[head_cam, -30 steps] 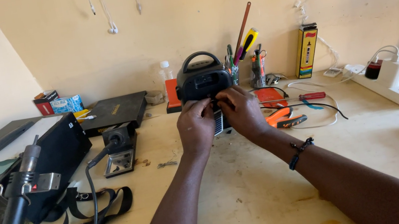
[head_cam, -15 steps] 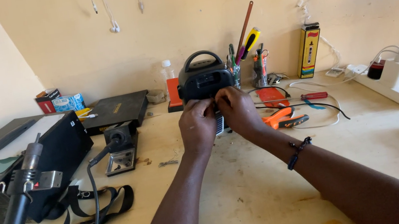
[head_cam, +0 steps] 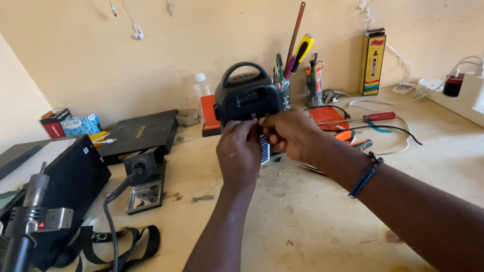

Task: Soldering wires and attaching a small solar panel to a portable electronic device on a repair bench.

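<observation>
Both hands meet at the middle of the workbench (head_cam: 309, 235), just before the small black speaker (head_cam: 247, 97) with a carry handle; the left hand (head_cam: 239, 152) and right hand (head_cam: 291, 134) pinch together a small ribbed part (head_cam: 264, 149). I judge a steady grip and small finger moves serve best here; a hot-air tool (head_cam: 21, 232) stands near left.

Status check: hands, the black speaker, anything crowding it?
Left hand and right hand pinch a small part before the black speaker. Tool cup close beside it.
</observation>
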